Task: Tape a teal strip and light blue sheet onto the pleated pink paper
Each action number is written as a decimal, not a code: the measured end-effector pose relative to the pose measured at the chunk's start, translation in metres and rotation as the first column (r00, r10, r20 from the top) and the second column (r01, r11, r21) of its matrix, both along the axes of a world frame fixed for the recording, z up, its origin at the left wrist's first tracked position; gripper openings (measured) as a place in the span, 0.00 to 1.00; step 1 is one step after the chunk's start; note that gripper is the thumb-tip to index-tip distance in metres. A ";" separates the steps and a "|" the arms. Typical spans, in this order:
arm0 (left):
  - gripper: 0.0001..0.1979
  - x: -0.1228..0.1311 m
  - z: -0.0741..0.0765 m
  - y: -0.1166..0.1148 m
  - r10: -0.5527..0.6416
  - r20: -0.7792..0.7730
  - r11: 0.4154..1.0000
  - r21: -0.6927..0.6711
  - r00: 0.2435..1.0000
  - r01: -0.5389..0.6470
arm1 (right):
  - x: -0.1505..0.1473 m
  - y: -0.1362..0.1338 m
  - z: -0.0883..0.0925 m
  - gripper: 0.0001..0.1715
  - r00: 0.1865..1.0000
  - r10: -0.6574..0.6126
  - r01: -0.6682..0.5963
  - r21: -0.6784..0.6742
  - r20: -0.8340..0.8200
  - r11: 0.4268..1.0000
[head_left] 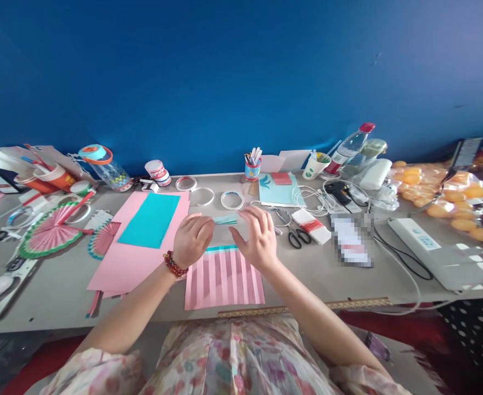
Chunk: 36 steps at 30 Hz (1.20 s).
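My left hand is closed on the left end of a small folded strip of pale blue paper, held above the table. At the strip's right end is my right hand, its thumb and fingers apart; I see no contact with the paper. Below both hands lies a pink sheet creased into pleats, with a teal band along its far edge. Left of it, a flat teal sheet rests on larger pink sheets.
Finished paper fans lie at the left. Tape rolls and a cup of sticks stand behind my hands. To the right are black-handled scissors, a glue gun, a phone, a bottle and a power strip with cables.
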<state>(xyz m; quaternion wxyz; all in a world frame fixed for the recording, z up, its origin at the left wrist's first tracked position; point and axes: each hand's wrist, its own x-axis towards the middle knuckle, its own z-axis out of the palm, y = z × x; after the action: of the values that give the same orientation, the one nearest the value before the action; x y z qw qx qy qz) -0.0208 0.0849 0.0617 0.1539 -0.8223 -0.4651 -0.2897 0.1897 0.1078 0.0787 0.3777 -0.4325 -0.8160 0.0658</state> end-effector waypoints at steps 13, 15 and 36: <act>0.08 -0.017 -0.016 -0.001 -0.089 -0.052 0.973 0.208 0.995 0.097 | 0.022 0.023 -0.033 0.09 0.959 0.252 -0.282 0.365 0.128 0.887; 0.09 -0.021 -0.021 -0.005 -0.062 -0.033 0.977 0.203 0.998 0.067 | 0.025 0.023 -0.039 0.10 0.955 0.249 -0.294 0.397 0.161 0.870; 0.12 -0.014 -0.051 0.002 -0.016 0.107 0.885 -0.462 0.994 0.064 | 0.010 0.034 -0.066 0.10 0.857 0.384 -0.316 -0.238 0.344 0.918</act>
<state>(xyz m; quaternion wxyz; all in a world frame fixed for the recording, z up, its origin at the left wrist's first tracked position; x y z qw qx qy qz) -0.0353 0.0872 0.0109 -0.0770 -0.8291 -0.5109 -0.2139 0.1995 0.1422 0.0132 0.1534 -0.3119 -0.9302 0.1182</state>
